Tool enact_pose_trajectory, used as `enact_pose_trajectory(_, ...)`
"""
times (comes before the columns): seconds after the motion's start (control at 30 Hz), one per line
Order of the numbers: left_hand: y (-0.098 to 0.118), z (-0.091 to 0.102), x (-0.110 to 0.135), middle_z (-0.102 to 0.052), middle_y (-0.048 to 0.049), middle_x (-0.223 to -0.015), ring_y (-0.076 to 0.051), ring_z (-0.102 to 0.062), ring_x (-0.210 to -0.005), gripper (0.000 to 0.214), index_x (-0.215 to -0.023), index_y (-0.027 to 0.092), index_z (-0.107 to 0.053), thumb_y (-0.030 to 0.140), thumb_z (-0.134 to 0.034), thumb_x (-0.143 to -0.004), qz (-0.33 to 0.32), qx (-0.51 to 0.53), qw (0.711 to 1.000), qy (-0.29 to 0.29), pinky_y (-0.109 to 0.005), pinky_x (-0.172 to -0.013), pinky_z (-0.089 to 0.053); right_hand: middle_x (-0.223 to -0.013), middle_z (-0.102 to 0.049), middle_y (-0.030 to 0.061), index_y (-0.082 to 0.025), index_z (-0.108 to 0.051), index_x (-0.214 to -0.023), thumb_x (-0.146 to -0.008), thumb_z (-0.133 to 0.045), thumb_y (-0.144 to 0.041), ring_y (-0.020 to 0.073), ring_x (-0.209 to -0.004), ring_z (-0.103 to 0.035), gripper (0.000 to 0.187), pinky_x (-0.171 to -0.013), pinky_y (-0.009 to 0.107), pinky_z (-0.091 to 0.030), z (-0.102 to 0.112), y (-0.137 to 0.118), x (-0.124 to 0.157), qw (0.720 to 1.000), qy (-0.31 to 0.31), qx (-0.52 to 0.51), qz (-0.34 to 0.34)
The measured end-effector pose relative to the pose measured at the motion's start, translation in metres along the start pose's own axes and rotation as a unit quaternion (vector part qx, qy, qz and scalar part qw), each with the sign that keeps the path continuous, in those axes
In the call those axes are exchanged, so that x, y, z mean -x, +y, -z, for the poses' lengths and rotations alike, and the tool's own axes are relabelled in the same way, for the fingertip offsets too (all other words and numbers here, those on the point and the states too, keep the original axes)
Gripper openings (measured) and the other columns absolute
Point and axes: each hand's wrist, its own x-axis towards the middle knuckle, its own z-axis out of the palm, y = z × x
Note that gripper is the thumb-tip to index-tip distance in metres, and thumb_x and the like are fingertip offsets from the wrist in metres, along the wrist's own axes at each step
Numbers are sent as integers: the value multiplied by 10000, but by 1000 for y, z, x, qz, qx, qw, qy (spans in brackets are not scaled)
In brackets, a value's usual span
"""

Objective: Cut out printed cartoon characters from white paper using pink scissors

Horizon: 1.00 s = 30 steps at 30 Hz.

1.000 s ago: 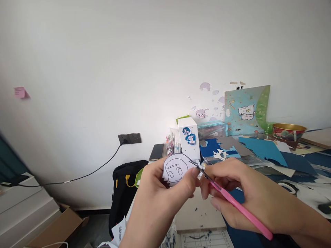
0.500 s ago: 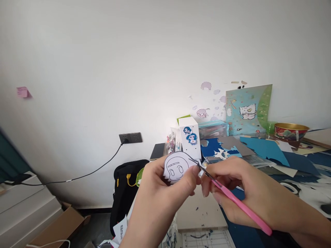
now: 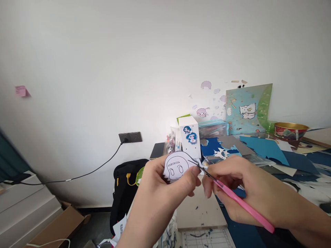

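Observation:
My left hand point(image 3: 162, 196) pinches a white paper cutout point(image 3: 174, 168) between thumb and fingers. The cutout carries a line-drawn cartoon head with a dark, jagged edge, and my thumb hides its lower right part. From the right, my right hand point(image 3: 245, 193) is closed around a slim pink-handled craft knife point(image 3: 241, 203). Its thin dark tip meets the cutout's right edge, close beside my left thumb. Both hands are raised above a pale board point(image 3: 200, 213) dotted with small dark scraps.
Blue cut sheets point(image 3: 263, 148) and paper scraps spread over the table at right. A white box point(image 3: 190, 151) with stickers stands behind my hands, near a clear pencil case point(image 3: 213, 129). A red bowl point(image 3: 291, 131) is far right. A black backpack point(image 3: 124, 193) sits left of the table.
The knife has shifted slightly, its handle end a little farther right, while its tip stays at the cutout's edge. My left hand keeps its hold with almost no movement.

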Motion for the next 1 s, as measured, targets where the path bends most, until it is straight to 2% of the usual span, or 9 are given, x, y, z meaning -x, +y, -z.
enact_pose_trajectory(0.23,-3,2,-4,-561,35,-507,-105,-480,-517,270,-523,187,-579,280,-671,-759,10,28,999,-20,-216,-513,-364,-686,-552,-55,-222,-624,-768,-618,-536,11,103,-564,-419,291,-490,218,-297,0,8,0,1000,-6,-10,12)
enact_pose_trajectory(0.33,-5,2,-7,-553,47,-468,-90,-471,-463,239,-538,181,-606,255,-684,-751,25,50,998,-32,-207,-490,-363,-675,-553,-55,-219,-612,-746,-609,-526,10,101,-545,-383,280,-476,229,-269,1,8,-1,1000,-3,-6,7)
enact_pose_trajectory(0.57,-5,0,-10,-551,46,-438,-86,-460,-445,223,-517,180,-614,207,-673,-731,27,68,997,-35,-205,-472,-353,-566,-398,-72,-206,-586,-712,-586,-493,5,96,-511,-321,262,-458,228,-227,3,-2,-1,1000,-4,12,-25)
enact_pose_trajectory(0.8,2,2,-8,-554,32,-439,-93,-461,-447,216,-484,176,-607,180,-656,-693,43,52,996,-61,-213,-466,-369,-632,-524,-40,-190,-588,-707,-581,-505,-14,102,-537,-352,231,-488,236,-260,10,-9,-3,998,-33,30,-49)
enact_pose_trajectory(0.9,7,-1,-8,-541,40,-408,-75,-450,-400,207,-459,167,-601,155,-661,-657,66,73,994,-37,-202,-452,-364,-683,-563,-29,-191,-576,-712,-595,-496,-15,100,-544,-360,226,-493,241,-265,10,-6,-4,998,-39,11,-47)
enact_pose_trajectory(1.0,5,-6,-10,-529,51,-395,-66,-447,-379,222,-451,168,-593,164,-695,-649,61,128,990,-6,-189,-431,-350,-673,-519,-48,-200,-562,-726,-611,-486,-11,96,-548,-348,234,-494,239,-255,7,-6,-4,999,-24,-19,-40)
